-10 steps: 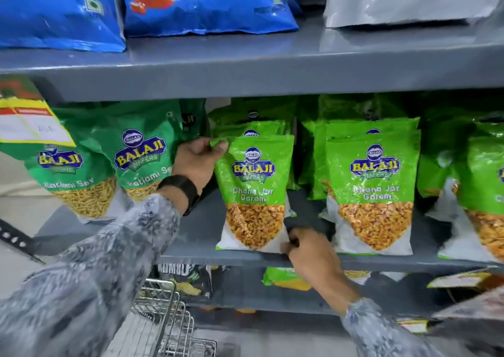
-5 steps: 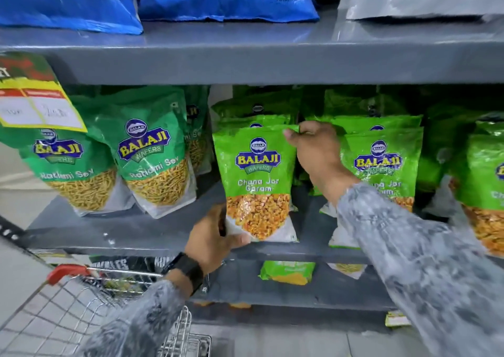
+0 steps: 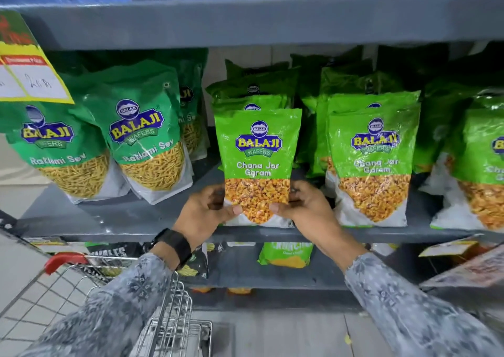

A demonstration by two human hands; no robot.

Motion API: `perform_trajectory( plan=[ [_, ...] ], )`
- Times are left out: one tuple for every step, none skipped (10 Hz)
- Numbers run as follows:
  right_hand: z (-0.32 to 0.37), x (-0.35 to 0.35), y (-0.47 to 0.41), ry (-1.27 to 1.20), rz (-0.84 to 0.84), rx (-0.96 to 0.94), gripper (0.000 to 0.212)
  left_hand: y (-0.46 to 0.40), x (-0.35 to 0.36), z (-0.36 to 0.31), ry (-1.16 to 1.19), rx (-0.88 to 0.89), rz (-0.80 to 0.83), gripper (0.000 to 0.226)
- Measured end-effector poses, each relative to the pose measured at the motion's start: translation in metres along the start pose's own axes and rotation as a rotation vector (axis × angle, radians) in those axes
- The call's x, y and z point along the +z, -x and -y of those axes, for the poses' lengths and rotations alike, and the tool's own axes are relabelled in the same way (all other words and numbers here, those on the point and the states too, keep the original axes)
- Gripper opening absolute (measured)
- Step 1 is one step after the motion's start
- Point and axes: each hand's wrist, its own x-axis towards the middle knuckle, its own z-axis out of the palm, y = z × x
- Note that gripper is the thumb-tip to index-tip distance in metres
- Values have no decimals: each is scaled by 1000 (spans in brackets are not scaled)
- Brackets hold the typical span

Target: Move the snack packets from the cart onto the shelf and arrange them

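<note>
Both hands on a crinkly packet

Left hand [image 3: 203, 215] and right hand [image 3: 306, 209] pinch the glossy Chana Jor Garam packet [image 3: 257, 163] upright on the grey metal shelf [image 3: 122, 220], frame centre; identical pouches crowd behind.

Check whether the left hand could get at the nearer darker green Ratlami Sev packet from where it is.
Probably yes: bare grey shelf separates it from the left hand, though that hand grips the Chana Jor Garam packet.

Both hands [image 3: 207, 215] now grip the packet's [image 3: 257, 163] bottom.
</note>
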Motion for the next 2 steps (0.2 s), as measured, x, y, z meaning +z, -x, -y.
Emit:
perform_trajectory(
  plan=[
    [7, -4, 4, 41, 4, -3, 64, 9, 1, -8, -54, -4, -29, 50],
    [24, -19, 30, 54, -21, -66, 86, 37, 4, -25, -253, 14, -124, 72]
  ],
)
